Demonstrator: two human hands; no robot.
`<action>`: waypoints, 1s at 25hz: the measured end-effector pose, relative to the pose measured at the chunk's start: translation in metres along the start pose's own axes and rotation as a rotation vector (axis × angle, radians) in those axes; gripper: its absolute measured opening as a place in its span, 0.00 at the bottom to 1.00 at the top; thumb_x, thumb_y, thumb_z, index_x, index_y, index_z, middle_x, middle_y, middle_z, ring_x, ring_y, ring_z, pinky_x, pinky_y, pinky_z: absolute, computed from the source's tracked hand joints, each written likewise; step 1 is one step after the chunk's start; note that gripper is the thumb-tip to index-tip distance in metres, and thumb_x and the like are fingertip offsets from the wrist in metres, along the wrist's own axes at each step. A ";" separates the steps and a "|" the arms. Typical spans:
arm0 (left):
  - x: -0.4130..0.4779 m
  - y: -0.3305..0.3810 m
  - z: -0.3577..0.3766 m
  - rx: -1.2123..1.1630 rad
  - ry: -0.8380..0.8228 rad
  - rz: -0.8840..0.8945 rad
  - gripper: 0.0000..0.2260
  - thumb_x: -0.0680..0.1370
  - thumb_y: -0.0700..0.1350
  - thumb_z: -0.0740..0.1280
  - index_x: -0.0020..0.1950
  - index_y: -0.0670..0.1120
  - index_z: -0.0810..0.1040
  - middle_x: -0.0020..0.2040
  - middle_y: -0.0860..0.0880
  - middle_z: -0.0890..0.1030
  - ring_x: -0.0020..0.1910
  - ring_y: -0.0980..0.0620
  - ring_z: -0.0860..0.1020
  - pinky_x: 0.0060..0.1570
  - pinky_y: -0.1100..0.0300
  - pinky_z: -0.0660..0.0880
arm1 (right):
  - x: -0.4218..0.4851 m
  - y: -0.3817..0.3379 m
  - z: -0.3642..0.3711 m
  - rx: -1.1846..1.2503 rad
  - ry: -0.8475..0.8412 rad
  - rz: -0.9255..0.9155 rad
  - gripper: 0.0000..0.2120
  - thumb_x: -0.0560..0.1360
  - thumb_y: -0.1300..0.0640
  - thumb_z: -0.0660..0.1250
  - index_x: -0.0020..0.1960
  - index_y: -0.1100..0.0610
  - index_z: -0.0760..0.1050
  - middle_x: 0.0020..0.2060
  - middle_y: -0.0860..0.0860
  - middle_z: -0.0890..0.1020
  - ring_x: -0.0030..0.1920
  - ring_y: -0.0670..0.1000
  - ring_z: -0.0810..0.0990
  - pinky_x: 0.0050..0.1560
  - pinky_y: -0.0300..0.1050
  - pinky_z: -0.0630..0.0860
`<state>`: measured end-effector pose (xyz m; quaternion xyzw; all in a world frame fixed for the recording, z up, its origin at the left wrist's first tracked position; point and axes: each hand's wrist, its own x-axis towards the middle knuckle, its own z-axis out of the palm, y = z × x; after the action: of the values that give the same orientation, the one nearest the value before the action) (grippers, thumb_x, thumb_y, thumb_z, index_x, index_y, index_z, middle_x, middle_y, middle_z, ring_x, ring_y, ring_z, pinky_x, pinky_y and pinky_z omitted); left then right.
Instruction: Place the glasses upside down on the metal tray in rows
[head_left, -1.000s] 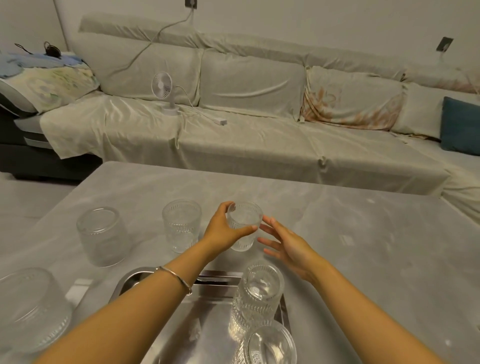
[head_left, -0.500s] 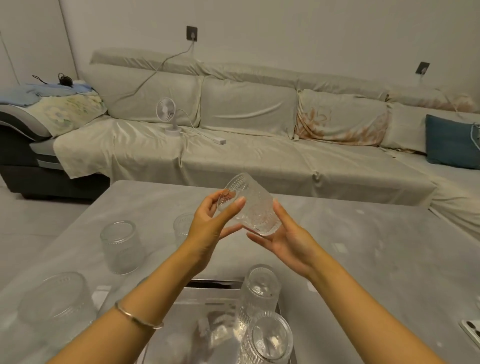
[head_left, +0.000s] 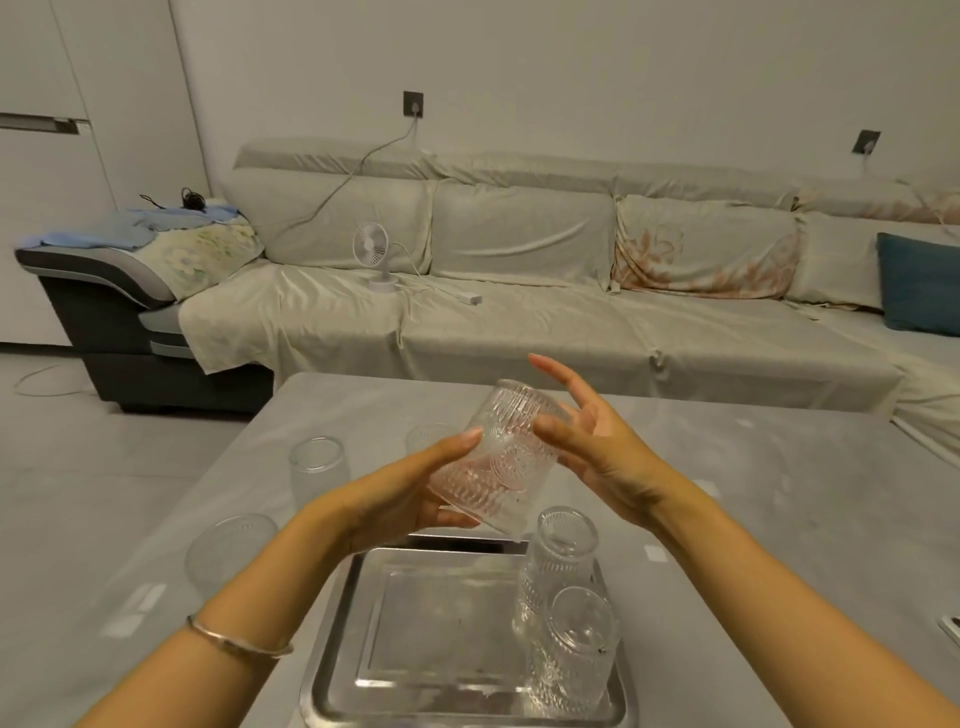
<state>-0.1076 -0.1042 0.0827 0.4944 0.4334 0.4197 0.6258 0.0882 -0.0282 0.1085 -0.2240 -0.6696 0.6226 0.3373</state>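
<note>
Glass is in the air between our two hands: a clear ribbed drinking glass (head_left: 496, 462), tilted, held above the far edge of the rectangular metal tray (head_left: 337, 670). Our left hand (head_left: 400, 493) cups it from the 8 o'clock side with thumb and fingers pressed on the wall. Our right hand (head_left: 597, 452) stands at the 3 o'clock side with fingers spread; the thumb seems to touch the glass, but we cannot tell if the other fingers do. So the hands are apart from each other, with the left one closed on the glass. We judge that the tilt is part of turning it over, because the task asks for the mouth to face down.

On the tray, two patterned clear glasses (head_left: 563, 566) already stand upside down along the 3 o'clock side, one behind the other, as the start of a row. The middle and the 9 o'clock side are bare, so there is room beside them. Three more glasses wait on the grey counter (head_left: 779, 493), at 10 and 11 o'clock from the tray; the nearest upturned one (head_left: 317, 460) shows its base upward.

Compared with half a second ago, the glass has turned further and come lower and nearer to the tray. One second ago it was upright near the counter, pinched by the left hand alone.
</note>
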 end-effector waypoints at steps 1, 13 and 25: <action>-0.003 -0.002 0.001 -0.006 -0.013 0.009 0.34 0.57 0.65 0.75 0.59 0.53 0.76 0.56 0.47 0.84 0.57 0.48 0.80 0.53 0.56 0.78 | -0.002 -0.001 0.003 -0.009 -0.001 0.003 0.45 0.56 0.46 0.79 0.69 0.45 0.65 0.61 0.52 0.80 0.59 0.49 0.80 0.54 0.39 0.78; 0.015 -0.085 0.000 0.290 0.527 0.198 0.30 0.57 0.54 0.79 0.56 0.61 0.72 0.53 0.63 0.76 0.52 0.59 0.78 0.48 0.63 0.77 | -0.043 0.094 -0.032 -0.498 0.259 0.237 0.22 0.75 0.44 0.63 0.68 0.43 0.68 0.72 0.44 0.66 0.72 0.45 0.62 0.69 0.42 0.58; 0.046 -0.150 0.000 0.297 0.573 0.111 0.36 0.59 0.49 0.81 0.63 0.57 0.68 0.61 0.54 0.74 0.61 0.51 0.72 0.61 0.55 0.71 | -0.045 0.121 -0.038 -0.410 0.312 0.317 0.25 0.72 0.50 0.70 0.67 0.47 0.69 0.67 0.49 0.72 0.67 0.52 0.70 0.68 0.54 0.68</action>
<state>-0.0810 -0.0845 -0.0705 0.4650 0.6207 0.5075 0.3754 0.1318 -0.0198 -0.0188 -0.4823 -0.6780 0.4774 0.2825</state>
